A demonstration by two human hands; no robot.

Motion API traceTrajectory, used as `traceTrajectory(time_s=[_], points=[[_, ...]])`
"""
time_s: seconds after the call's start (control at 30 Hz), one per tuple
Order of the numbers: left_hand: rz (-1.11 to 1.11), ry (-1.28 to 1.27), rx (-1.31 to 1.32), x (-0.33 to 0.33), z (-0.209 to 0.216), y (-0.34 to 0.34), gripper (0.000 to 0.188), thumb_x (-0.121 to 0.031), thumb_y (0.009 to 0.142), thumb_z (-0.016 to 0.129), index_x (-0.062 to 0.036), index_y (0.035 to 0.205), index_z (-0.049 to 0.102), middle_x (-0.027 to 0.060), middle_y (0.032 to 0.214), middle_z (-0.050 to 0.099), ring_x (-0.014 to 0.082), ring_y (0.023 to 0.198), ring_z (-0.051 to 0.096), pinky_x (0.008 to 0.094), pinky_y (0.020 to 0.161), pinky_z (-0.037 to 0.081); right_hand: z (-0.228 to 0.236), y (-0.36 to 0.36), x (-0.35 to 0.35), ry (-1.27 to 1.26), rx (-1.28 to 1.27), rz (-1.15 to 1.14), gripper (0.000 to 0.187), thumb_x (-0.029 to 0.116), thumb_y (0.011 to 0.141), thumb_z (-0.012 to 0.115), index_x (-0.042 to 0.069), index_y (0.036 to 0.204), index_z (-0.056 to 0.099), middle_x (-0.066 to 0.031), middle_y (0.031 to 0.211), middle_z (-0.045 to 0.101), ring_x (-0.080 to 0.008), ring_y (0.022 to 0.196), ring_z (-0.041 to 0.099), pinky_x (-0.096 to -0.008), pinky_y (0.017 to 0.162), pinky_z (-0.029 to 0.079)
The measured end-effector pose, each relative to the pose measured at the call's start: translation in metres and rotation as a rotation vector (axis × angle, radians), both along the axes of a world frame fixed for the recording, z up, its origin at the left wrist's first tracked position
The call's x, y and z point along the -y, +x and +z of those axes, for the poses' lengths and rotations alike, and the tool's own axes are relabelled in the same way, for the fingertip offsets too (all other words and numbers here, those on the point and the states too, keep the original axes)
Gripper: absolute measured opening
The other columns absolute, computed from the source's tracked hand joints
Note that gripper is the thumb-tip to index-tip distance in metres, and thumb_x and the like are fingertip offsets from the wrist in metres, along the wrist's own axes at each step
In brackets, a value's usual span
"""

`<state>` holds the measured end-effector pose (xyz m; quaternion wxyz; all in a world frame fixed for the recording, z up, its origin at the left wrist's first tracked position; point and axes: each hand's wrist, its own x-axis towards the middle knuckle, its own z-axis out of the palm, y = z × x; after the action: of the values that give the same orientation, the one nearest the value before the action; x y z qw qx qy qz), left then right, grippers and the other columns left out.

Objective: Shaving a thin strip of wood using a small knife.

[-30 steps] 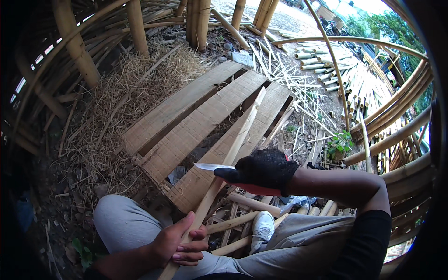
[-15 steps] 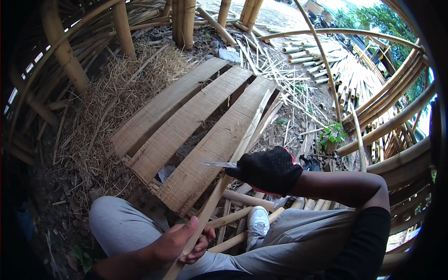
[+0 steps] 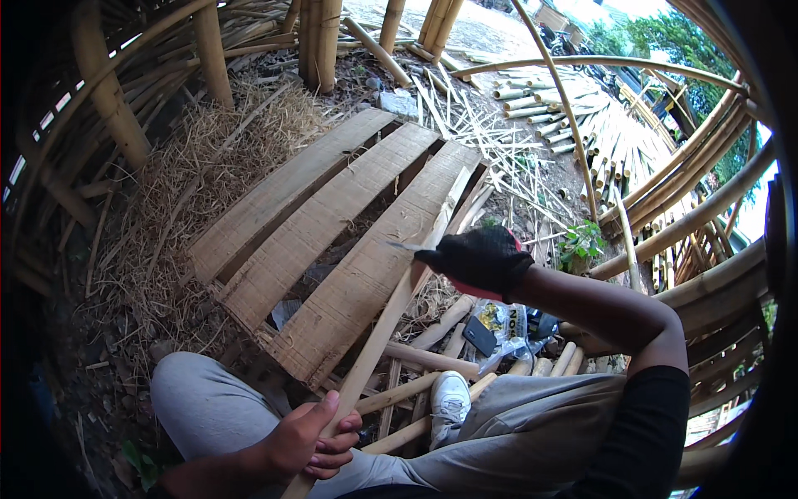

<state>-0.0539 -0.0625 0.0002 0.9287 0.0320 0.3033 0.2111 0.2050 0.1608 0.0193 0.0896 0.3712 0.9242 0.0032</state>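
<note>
My bare left hand (image 3: 312, 441) is wrapped round the lower part of a long, pale bamboo strip (image 3: 378, 341). The strip slants up and away to the right, its far end over the edge of a wooden slatted pallet (image 3: 332, 259). My right hand (image 3: 478, 259), in a black glove with red trim, is closed round a knife (image 3: 402, 246). The blade points left, lying across the upper part of the strip. The knife's handle is hidden inside the glove.
Dry shavings (image 3: 191, 200) heap up left of the pallet. Right of my white shoe (image 3: 450, 397) lie a phone (image 3: 480, 336) and a clear plastic bag (image 3: 503, 328). Cut bamboo poles (image 3: 532, 104) are stacked at the far right. Bamboo posts (image 3: 320, 46) stand behind, and curved bamboo rails enclose the right side.
My right hand and the knife have moved up and away along the strip. The phone and plastic bag have come into sight. My left hand still grips the strip.
</note>
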Motion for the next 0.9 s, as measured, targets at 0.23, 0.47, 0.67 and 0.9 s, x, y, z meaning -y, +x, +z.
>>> traceTrajectory(time_s=[0.23, 0.47, 0.67, 0.9], points=[[-0.053, 0.053, -0.158, 0.0, 0.008, 0.007, 0.044, -0.056, 0.098, 0.029, -0.0135, 0.086, 0.034, -0.0053, 0.057, 0.025, 0.0059, 0.046, 0.022, 0.0203, 0.04, 0.022, -0.016, 0.02, -0.018, 0.122, -0.087, 0.105, 0.038, 0.044, 0.096, 0.045, 0.019, 0.084, 0.071, -0.0108, 0.058, 0.059, -0.0284, 0.053, 0.063, -0.0386, 0.043, 0.047], [-0.119, 0.068, -0.196, 0.002, 0.01, 0.003, 0.045, -0.056, 0.099, 0.025, -0.0138, 0.086, 0.034, -0.004, 0.061, 0.026, 0.0073, 0.047, 0.025, 0.0224, 0.041, 0.025, -0.023, 0.033, -0.042, 0.362, -0.057, 0.207, 0.05, 0.053, 0.092, 0.049, 0.012, 0.068, 0.065, -0.0076, 0.051, 0.056, -0.0256, 0.046, 0.061, -0.0387, 0.04, 0.045], [-0.092, 0.083, -0.176, 0.004, 0.01, 0.003, 0.044, -0.055, 0.1, 0.025, -0.0135, 0.086, 0.034, -0.0039, 0.062, 0.027, 0.0073, 0.047, 0.025, 0.0227, 0.041, 0.025, -0.015, 0.047, -0.078, 0.292, 0.035, -0.207, 0.052, 0.052, 0.095, 0.043, 0.011, 0.073, 0.065, -0.0139, 0.06, 0.061, -0.0298, 0.057, 0.065, -0.0417, 0.051, 0.049], [-0.124, 0.084, -0.187, 0.002, 0.009, 0.007, 0.043, -0.053, 0.1, 0.024, -0.013, 0.086, 0.034, -0.004, 0.063, 0.027, 0.0072, 0.048, 0.025, 0.0221, 0.042, 0.024, -0.03, 0.062, -0.067, 0.104, -0.037, -0.237, 0.055, 0.052, 0.096, 0.041, 0.007, 0.076, 0.067, -0.0171, 0.063, 0.061, -0.036, 0.06, 0.064, -0.0434, 0.056, 0.05]])
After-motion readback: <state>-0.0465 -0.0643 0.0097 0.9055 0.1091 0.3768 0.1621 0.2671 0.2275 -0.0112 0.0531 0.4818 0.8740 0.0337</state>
